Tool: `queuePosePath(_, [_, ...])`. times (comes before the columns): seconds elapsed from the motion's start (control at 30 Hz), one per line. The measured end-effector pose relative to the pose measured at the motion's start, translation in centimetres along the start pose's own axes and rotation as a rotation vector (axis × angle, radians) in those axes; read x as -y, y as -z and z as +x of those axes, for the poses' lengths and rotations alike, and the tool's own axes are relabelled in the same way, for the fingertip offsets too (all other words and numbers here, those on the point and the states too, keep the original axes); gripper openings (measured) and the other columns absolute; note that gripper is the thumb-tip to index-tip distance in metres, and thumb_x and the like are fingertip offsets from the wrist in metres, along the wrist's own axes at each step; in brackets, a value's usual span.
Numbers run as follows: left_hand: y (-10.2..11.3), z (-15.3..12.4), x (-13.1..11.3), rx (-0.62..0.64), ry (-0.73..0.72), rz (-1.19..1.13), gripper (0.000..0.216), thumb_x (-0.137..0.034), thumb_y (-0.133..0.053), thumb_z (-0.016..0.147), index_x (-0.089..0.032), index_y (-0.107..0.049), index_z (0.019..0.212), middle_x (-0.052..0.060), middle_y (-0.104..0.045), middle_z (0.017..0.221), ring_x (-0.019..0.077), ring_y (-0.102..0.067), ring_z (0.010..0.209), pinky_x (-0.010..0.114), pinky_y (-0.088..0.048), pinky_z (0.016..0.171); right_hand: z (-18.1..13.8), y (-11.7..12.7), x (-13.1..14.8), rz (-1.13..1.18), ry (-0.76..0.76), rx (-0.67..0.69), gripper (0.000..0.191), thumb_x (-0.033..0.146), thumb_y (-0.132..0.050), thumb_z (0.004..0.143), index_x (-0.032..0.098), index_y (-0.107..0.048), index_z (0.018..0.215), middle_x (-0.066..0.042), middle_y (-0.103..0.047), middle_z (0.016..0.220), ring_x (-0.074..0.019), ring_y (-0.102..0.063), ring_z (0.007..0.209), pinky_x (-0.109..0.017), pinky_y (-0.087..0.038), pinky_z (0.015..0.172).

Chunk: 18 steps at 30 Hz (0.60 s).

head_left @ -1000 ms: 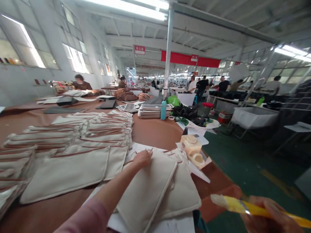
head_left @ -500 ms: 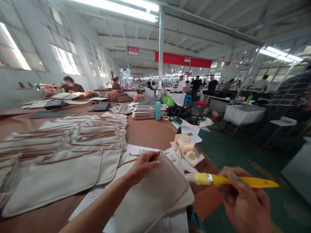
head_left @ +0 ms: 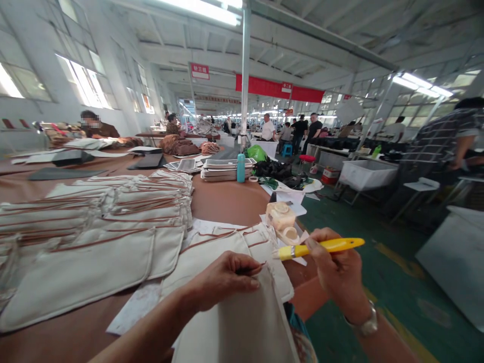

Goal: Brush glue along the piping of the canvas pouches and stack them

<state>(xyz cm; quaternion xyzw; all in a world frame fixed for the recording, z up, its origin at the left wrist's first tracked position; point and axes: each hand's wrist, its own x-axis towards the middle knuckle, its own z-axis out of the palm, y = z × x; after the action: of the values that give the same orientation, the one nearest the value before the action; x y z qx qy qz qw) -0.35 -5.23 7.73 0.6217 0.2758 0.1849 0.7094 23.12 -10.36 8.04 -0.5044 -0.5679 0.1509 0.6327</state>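
My left hand (head_left: 223, 280) grips the top edge of a cream fabric panel (head_left: 242, 322) with brown piping, lifted toward me over a small stack of like panels (head_left: 227, 242). My right hand (head_left: 335, 269) is closed around a yellow-handled brush (head_left: 321, 247), its bristle end pointing left, close to the panel's upper right corner. Just beyond the brush stands a translucent glue jar (head_left: 280, 216) with its lid (head_left: 291, 234) lying beside it on white paper.
Rows of finished cream panels (head_left: 98, 222) cover the brown table (head_left: 230, 201) at left. Farther back stand a teal bottle (head_left: 241, 174) and stacked trays (head_left: 223, 169). A person in a checked shirt (head_left: 442, 146) stands at right on the green floor; other workers farther off.
My left hand has pulled the panel up and toward me. My right hand has brought the brush up from the lower right to the panel's corner. The person at right came into view.
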Motion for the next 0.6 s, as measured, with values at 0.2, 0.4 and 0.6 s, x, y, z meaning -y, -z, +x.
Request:
queuePosePath(0.2, [0.1, -0.2, 0.5, 0.002, 0.048, -0.017, 0.031, -0.038, -0.077, 0.071, -0.010, -0.067, 0.082, -0.002, -0.050, 0.067, 0.0085, -0.035, 0.059, 0.021, -0.024, 0.054, -0.7, -0.1, 0.3, 0.037, 0.014, 0.030, 0.022, 0.033, -0.059, 0.087, 0.019, -0.060, 0.072, 0.000, -0.055, 0.066, -0.0132, -0.049, 0.056, -0.024, -0.038, 0.048])
queuePosePath(0.4, [0.0, -0.8, 0.8, 0.032, 0.022, 0.053, 0.044, -0.050, -0.068, 0.080, -0.010, -0.069, 0.100, 0.001, -0.056, 0.077, 0.0095, -0.039, 0.064, 0.020, -0.027, 0.056, -1.6, -0.3, -0.2, 0.003, 0.050, -0.043, 0.019, 0.031, -0.058, 0.088, 0.019, -0.059, 0.073, 0.001, -0.053, 0.063, -0.0115, -0.045, 0.051, -0.022, -0.035, 0.044])
queuePosePath(0.6, [-0.9, -1.4, 2.3, -0.185, -0.133, 0.509, 0.028, -0.039, -0.054, 0.093, -0.014, -0.066, 0.092, -0.001, -0.058, 0.076, 0.0121, -0.048, 0.069, 0.022, -0.033, 0.060, -1.9, 0.6, -0.2, 0.007, -0.002, -0.024, 0.018, 0.031, -0.063, 0.084, 0.019, -0.060, 0.070, 0.001, -0.053, 0.063, -0.0133, -0.049, 0.055, -0.024, -0.039, 0.048])
